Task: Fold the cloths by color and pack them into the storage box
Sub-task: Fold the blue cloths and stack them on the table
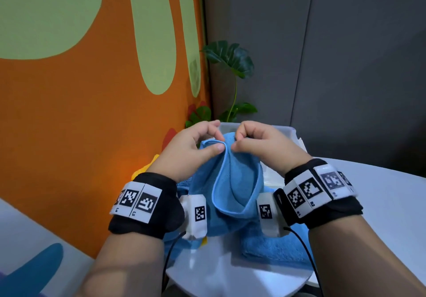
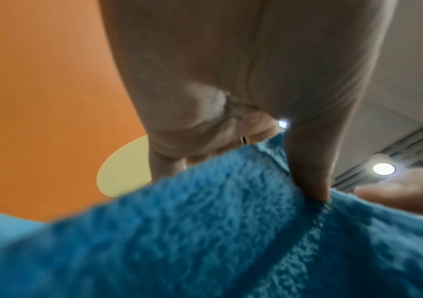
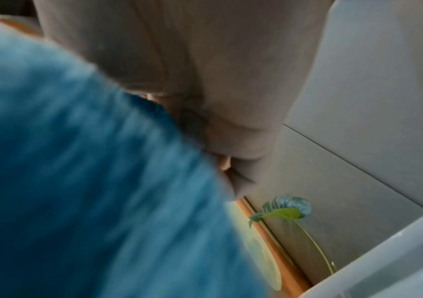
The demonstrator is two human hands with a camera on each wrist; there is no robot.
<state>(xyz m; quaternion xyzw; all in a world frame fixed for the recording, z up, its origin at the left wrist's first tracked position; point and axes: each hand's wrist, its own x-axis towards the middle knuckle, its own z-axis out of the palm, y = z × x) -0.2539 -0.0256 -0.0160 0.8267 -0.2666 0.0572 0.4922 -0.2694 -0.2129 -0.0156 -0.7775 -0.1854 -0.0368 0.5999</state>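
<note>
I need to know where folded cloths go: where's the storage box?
In the head view the storage box sits on the table's far side, just behind both hands, right of the plant.

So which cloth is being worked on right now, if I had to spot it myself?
Start at the white table beside the orange wall. In front of the white storage box lie other blue cloths. The held blue cloth is the only one off the table, its top edge pinched by the left hand and right hand.
</note>
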